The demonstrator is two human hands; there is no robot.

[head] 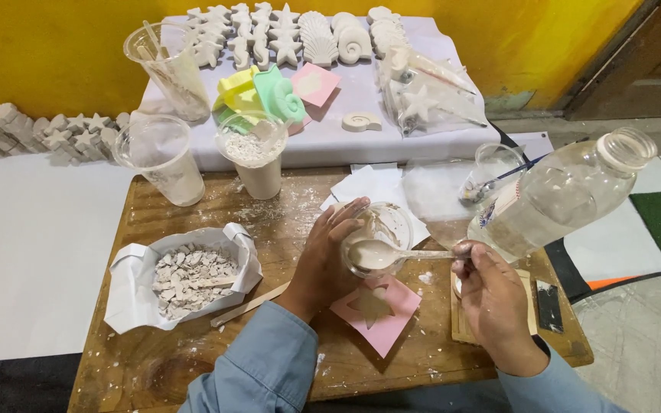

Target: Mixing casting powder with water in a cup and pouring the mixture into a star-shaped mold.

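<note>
The left hand [323, 256] wrapped its grip around a small clear plastic cup [380, 233] smeared with wet plaster, tilted over a pink square mould [380, 310] with a starfish hollow, near the middle of the scuffed wooden surface [154, 359]. The right hand [495, 294], at three o'clock from the cup, pinched the handle of a metal spoon [392, 255] whose bowl carried smooth grey-white slurry. At nine o'clock a white paper tray [128, 298] held chalky broken plaster shards. At two o'clock a clear plastic bottle [564, 195] lay tilted. At twelve o'clock, cast white shells and starfish [284, 38] rested on cloth
</note>
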